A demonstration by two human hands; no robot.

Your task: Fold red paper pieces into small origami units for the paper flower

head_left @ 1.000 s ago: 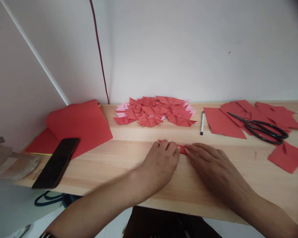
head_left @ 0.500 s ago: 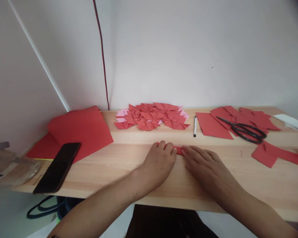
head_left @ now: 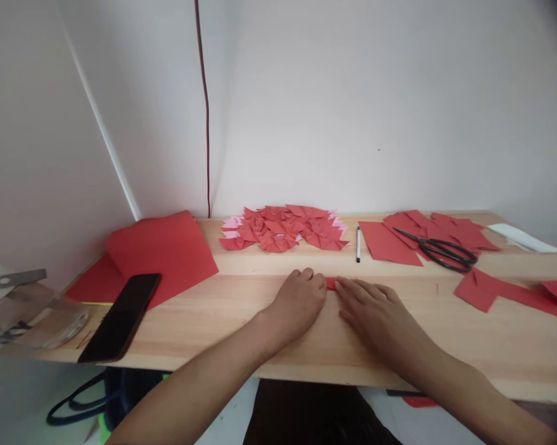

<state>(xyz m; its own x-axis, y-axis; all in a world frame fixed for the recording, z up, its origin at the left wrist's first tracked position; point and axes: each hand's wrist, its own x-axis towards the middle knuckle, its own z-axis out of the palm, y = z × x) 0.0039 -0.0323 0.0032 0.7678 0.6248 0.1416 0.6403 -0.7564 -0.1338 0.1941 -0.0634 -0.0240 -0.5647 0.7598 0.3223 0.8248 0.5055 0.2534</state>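
Head: red paper (head_left: 331,283) between hands (head_left: 300,303) (head_left: 375,318)

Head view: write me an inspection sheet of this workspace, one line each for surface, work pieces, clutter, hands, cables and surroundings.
Surface: light wooden table, its back edge along a wall.
Work pieces: small red paper piece, partly covered; folded red and pink papers heaped at the back; cut red pieces to the right.
Clutter: scissors lying partly on the cut pieces; white marker; phone overlapping large red sheets.
Hands: left hand curled at the paper, grip hidden; right hand with fingers extended, fingertips at its other end.
Cables: dark red cord down the wall; nothing seen crossing the hands.
Surroundings: pale wall; dark blue loop below the table, unclear what.
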